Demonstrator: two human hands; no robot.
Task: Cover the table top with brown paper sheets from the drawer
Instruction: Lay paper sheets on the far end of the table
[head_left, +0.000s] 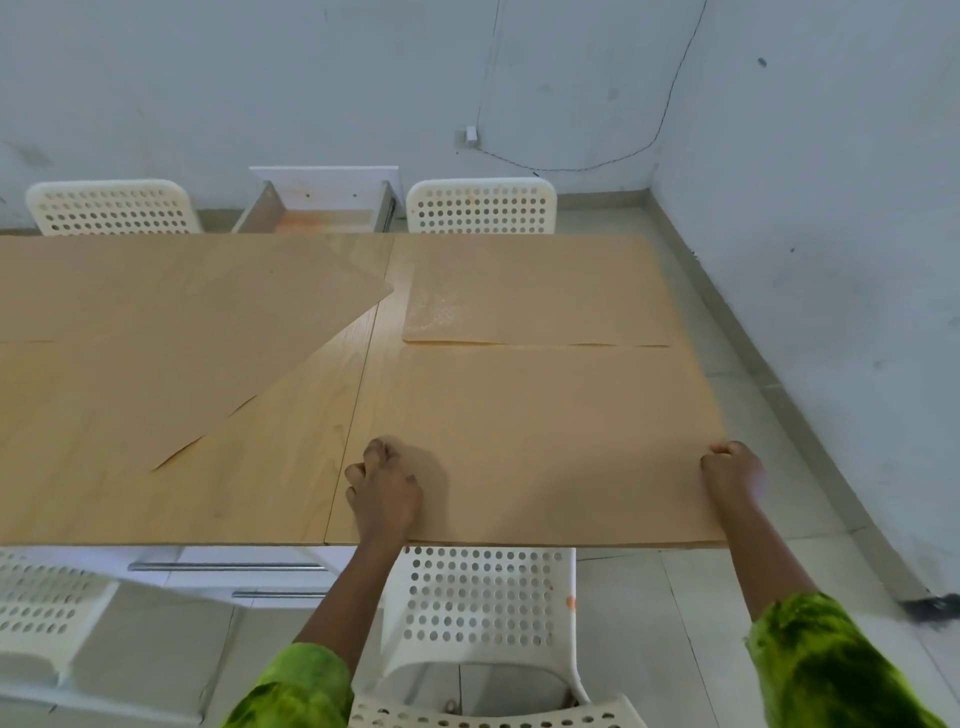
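While both hands, left (385, 486) and right (730, 467), press curled fingers, smooth brown paper sheet (545, 431) lies flat on woodgrain table (249, 467).

The room sits in soft, even daylight — bright, a little cool, no hard glare. A faint shadow spreads on the tabletop (270, 488) just right of the left hand (385, 488). The wide lens bows the wall (260, 78) and the floor at the edges — the corners smear, and the green sleeves (831, 670) look soft.
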